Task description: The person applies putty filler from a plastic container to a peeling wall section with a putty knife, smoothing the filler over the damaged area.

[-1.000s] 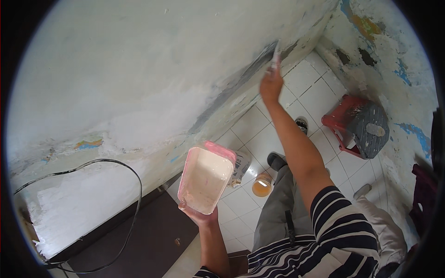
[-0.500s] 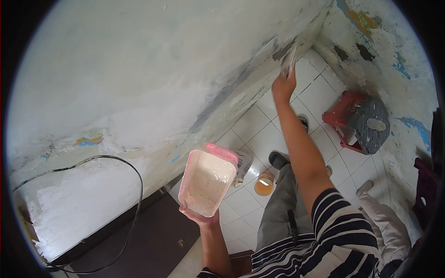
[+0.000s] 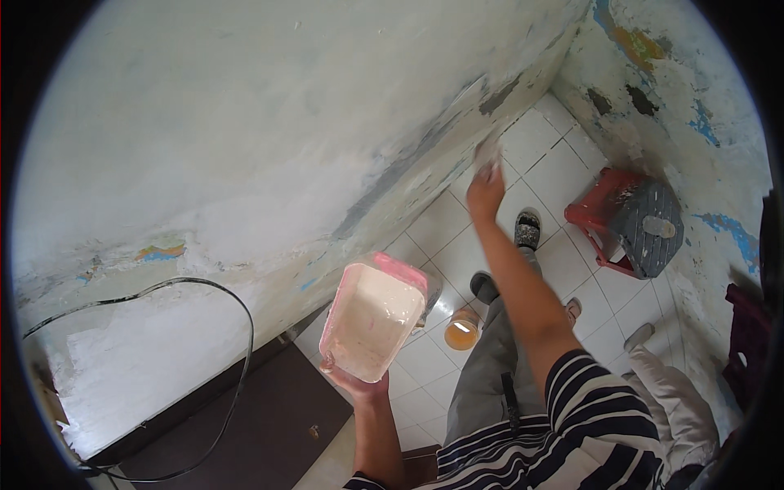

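My left hand (image 3: 359, 384) grips a pink rectangular tub (image 3: 402, 273) by its near end, tilting it so its inside faces up. Creamy off-white paste (image 3: 376, 318) coats the inside. Farther off, my right hand (image 3: 487, 196) is closed on a flat-bladed scraper (image 3: 488, 151), blurred by motion; its blade is close to the lower part of the patchy wall (image 3: 245, 122). Whether the blade touches the wall I cannot tell. A long grey streak (image 3: 384, 184) and a dark bare patch (image 3: 500, 96) mark that wall near the scraper.
On the tiled floor (image 3: 441, 220) stand a red and grey step stool (image 3: 657, 233) and a container of amber liquid (image 3: 462, 331). A black cable (image 3: 245, 327) loops over a dark brown surface (image 3: 253, 425). Another person's light trouser leg (image 3: 665, 380) shows at right.
My right hand has drawn the scraper back toward me, away from the dark patch near the corner. The tub has shifted slightly right in my left hand.
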